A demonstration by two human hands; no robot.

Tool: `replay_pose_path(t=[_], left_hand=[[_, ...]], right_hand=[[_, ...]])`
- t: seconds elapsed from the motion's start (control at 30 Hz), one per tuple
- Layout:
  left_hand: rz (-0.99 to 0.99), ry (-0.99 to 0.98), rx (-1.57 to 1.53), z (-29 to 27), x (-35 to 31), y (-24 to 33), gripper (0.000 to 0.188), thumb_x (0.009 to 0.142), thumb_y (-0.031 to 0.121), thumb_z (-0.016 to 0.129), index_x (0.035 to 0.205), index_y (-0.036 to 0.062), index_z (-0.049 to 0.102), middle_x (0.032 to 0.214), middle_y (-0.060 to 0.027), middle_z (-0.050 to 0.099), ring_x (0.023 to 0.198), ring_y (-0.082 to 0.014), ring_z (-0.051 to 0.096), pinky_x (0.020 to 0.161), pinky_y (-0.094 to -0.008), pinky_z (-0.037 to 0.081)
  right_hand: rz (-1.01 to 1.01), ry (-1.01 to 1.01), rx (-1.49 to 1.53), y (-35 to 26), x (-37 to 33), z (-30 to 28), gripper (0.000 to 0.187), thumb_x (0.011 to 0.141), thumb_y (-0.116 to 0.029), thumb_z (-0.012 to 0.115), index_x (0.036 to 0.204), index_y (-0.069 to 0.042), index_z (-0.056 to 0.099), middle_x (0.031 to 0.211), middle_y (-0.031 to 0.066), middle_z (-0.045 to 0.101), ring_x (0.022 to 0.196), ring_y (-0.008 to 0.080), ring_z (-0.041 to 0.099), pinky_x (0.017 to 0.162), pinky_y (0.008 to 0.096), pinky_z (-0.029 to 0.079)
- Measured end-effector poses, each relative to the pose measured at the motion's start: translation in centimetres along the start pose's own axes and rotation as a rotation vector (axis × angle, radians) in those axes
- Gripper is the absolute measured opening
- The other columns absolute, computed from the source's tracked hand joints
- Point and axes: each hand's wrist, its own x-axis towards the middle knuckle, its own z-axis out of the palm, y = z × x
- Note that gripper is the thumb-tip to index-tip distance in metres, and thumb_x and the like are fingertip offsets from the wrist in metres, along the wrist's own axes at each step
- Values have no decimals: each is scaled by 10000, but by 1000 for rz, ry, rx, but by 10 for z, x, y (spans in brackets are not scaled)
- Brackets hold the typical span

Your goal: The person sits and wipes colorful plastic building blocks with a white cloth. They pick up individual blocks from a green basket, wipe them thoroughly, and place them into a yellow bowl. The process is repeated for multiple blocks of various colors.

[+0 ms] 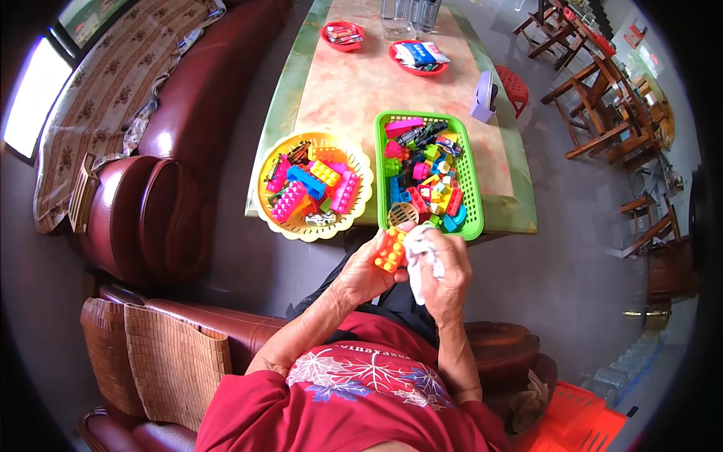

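Orange block, between both hands, gripped by left, beside white cloth

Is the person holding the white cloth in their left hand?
No, the right hand holds the white cloth, while the left hand holds an orange block.

Behind the bare left hand and bare right hand, a crimson short-sleeved cloth T-shirt covers the torso — white and blue-violet veined leaf prints and pale lettering mark its chest — while dark cloth trousers show nearer the hands.
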Motion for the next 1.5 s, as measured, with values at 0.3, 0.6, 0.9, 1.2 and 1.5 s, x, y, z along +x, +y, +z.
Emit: replay_pose_path(t=[0.3, 0.6, 0.9, 1.2, 1.5], left_hand=[[18, 206, 384, 20, -14, 7, 535, 910, 325, 614, 1335, 34, 468, 1145, -65, 582, 943, -125, 578, 739, -273, 490], [18, 210, 778, 29, -17, 12, 361, 919, 311, 628, 1183, 77, 555, 871, 47, 551, 744, -29, 480, 638, -179, 398], [15, 250, 718, 43, -18, 12, 479, 911, 289, 632, 1302, 42, 511, 927, 34, 556, 747, -25, 468, 641, -170, 390], [0, 217, 867, 40, -16, 14, 324, 916, 321, 631, 1112, 72, 562, 831, 50, 539, 705, -27, 457, 611, -179, 388], [79, 244, 544, 31, -14, 12, 542, 925, 320, 597, 1358, 26, 455, 1076, -21, 578, 845, -72, 526, 690, -203, 414]], right_hand=[[-95, -26, -180, 5, -13, 1, 413, 684, 108, 609, 1052, -74, 644, 925, 125, 559, 812, 312, 611, 698, 385, 517], [-157, -138, -50, -5, 1, -9, 439, 664, 102, 631, 1052, -101, 659, 957, 119, 546, 815, 310, 626, 656, 393, 529], [-59, -242, -169, 10, -4, -24, 387, 660, 103, 615, 984, -101, 673, 924, 119, 540, 783, 314, 622, 641, 405, 520], [-144, -178, 0, -7, 5, -12, 431, 678, 98, 624, 1060, -99, 668, 953, 121, 542, 826, 301, 628, 686, 385, 530], [-45, -205, -50, 7, -5, -24, 400, 686, 122, 588, 1021, -86, 654, 949, 119, 545, 845, 304, 624, 683, 395, 525]])
